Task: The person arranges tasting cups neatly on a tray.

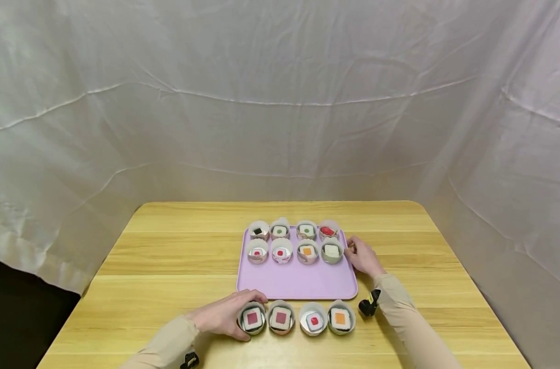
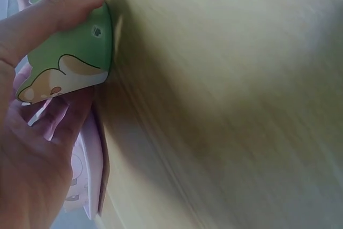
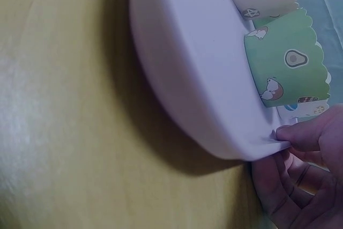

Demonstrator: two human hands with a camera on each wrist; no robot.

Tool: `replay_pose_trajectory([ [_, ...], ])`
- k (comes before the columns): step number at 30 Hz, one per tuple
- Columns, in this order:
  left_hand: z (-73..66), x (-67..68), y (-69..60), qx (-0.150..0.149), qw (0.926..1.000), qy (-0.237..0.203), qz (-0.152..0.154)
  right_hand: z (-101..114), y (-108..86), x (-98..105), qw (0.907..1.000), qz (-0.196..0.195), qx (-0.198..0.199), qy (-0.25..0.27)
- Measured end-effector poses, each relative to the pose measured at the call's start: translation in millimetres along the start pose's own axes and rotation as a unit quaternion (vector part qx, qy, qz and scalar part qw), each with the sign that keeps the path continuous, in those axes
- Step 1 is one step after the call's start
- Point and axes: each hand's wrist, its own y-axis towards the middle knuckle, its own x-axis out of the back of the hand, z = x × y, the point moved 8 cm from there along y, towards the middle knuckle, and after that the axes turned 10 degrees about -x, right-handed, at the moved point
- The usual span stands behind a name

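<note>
My left hand (image 1: 229, 313) grips a paper cup (image 1: 241, 328) at the left end of the front row, thumb on its near side and fingers on its far side. In the left wrist view this cup (image 2: 80, 46) is green with a cartoon animal. A sushi-like piece (image 1: 251, 319) with a dark red square lies in it. My right hand (image 1: 364, 256) pinches the right rim of a lilac tray (image 1: 293, 282). Closest to that hand on the tray is a green cup (image 3: 286, 57) holding a white piece (image 1: 332, 251).
Beside the held cup stand a cup with a dark red-topped piece (image 1: 281, 318), one with a red-centred piece (image 1: 314, 322) and one with an orange-topped piece (image 1: 340, 319). Several filled cups form two rows on the tray's far half. Pale curtains (image 1: 280, 128) hang behind the wooden table (image 1: 169, 256).
</note>
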Motion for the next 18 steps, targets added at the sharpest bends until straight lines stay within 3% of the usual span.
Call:
replay_pose_trajectory([
  [11,-1.7,-1.4,-1.7,-0.011,0.9998,0.014,-0.01,-1.4,0.4,-3.0,0.9997,0.015,-0.015,0.009],
  [18,-7.9,4.1,-0.1,-0.038,0.9984,0.011,-0.039,-1.0,0.3,-2.0,0.9999,0.01,-0.01,0.003],
])
